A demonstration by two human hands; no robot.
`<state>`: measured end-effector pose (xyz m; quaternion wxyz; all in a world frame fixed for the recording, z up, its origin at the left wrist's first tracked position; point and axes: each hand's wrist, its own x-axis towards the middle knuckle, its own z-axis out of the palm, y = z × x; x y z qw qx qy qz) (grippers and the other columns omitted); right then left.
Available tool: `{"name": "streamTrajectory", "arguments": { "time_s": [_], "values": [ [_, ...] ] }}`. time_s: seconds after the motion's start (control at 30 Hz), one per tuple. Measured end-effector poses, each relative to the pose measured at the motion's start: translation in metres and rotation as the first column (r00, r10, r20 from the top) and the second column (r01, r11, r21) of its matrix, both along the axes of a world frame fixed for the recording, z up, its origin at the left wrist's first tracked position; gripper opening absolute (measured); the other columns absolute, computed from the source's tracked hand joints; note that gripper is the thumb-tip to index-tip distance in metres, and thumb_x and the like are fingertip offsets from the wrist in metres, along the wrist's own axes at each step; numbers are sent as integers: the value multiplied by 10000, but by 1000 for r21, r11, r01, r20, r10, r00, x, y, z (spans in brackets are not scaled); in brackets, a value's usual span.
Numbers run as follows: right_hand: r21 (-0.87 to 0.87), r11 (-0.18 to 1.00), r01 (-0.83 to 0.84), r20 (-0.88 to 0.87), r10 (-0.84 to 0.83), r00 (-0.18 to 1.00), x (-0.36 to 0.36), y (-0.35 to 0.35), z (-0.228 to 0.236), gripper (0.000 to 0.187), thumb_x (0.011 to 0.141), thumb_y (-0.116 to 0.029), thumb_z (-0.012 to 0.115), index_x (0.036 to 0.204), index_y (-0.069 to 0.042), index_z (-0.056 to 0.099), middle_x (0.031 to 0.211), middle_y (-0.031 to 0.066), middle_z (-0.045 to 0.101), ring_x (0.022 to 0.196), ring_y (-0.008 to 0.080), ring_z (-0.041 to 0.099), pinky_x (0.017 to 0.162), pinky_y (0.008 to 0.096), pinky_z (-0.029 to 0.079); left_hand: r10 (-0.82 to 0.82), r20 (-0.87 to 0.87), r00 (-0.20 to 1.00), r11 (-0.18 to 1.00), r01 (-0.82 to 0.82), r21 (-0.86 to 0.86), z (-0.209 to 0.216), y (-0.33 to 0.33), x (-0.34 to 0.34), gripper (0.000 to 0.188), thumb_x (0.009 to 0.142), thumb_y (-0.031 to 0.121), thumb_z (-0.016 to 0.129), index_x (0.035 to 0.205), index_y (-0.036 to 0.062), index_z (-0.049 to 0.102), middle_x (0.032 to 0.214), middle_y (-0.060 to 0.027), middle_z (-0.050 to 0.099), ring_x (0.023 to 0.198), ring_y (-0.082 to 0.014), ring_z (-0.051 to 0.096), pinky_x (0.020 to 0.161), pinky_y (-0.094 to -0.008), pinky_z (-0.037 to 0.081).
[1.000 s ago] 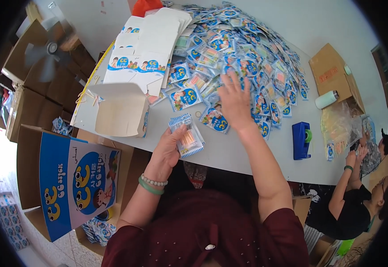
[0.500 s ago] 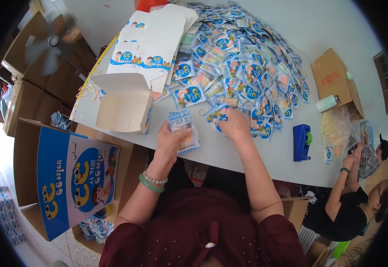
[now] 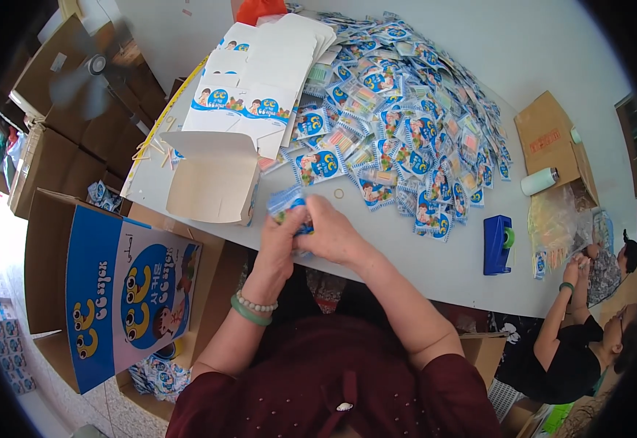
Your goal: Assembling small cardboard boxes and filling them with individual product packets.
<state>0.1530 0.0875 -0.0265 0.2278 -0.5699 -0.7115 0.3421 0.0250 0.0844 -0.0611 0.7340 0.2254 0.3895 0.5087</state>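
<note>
Over the table's near edge, my left hand (image 3: 277,247) is closed round a few small blue-and-white plastic packets (image 3: 286,200), its thumb across them. Against it, my right hand (image 3: 331,231) has its fingers curled on the same bunch; its fingertips are partly hidden. Just beyond the hands, a thin ring like a rubber band (image 3: 339,193) lies on the white table (image 3: 377,248). A small white carton (image 3: 212,182) stands with its flap up to the left of my hands. Ahead spreads a big pile of similar packets (image 3: 413,124), some showing coloured sticks through clear film.
Flat white cartons (image 3: 274,66) are stacked at the back left. To the right are a blue tape dispenser (image 3: 497,244), a pale bottle (image 3: 539,181) and a cardboard box (image 3: 548,139). A large printed box (image 3: 132,292) stands at left, near a fan (image 3: 96,66). Another person (image 3: 574,350) sits at right.
My right hand has come back from the pile, with a packet, to meet my left hand. The packets in my left hand now tilt between both hands. The view has shifted slightly.
</note>
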Motion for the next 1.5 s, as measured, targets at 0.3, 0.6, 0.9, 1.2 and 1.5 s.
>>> {"name": "streamTrajectory", "arguments": {
  "time_s": [0.3,0.6,0.9,1.2,1.5],
  "values": [
    [581,798,-159,592,-281,756,27,96,-35,217,840,-106,557,1021,13,559,1387,213,405,1354,406,274,1109,569,151,78,-5,997,996,-78,-32,0,5,2,121,881,150,664,935,54,613,809,-21,632,725,-112,604,692,-263,515],
    [482,824,298,270,-463,844,107,68,41,123,758,-68,615,796,-36,503,956,138,575,950,346,558,819,457,426,69,-17,997,997,-70,-28,5,2,-11,118,886,154,660,919,55,606,794,-25,627,727,-111,604,695,-269,523],
    [298,954,15,694,-227,684,209,99,67,284,711,-170,706,981,-116,634,1252,72,525,1238,275,423,1092,491,222,-8,-61,998,995,2,-101,6,8,-1,105,875,127,660,900,52,591,774,-29,616,712,-111,593,687,-262,518],
    [399,762,509,-45,-539,841,239,77,50,253,795,-111,649,1041,-54,627,996,88,624,915,234,613,840,355,454,-59,-82,995,995,53,-82,12,8,11,86,866,98,657,891,49,590,766,-32,617,707,-121,596,683,-264,518],
    [-238,825,512,-838,-441,322,209,43,67,267,878,-155,575,1117,-39,596,1019,48,627,907,144,608,764,282,495,-124,-79,989,989,116,-96,8,4,17,66,877,98,639,862,52,595,761,-31,620,716,-121,599,691,-267,517]
  ]
}}
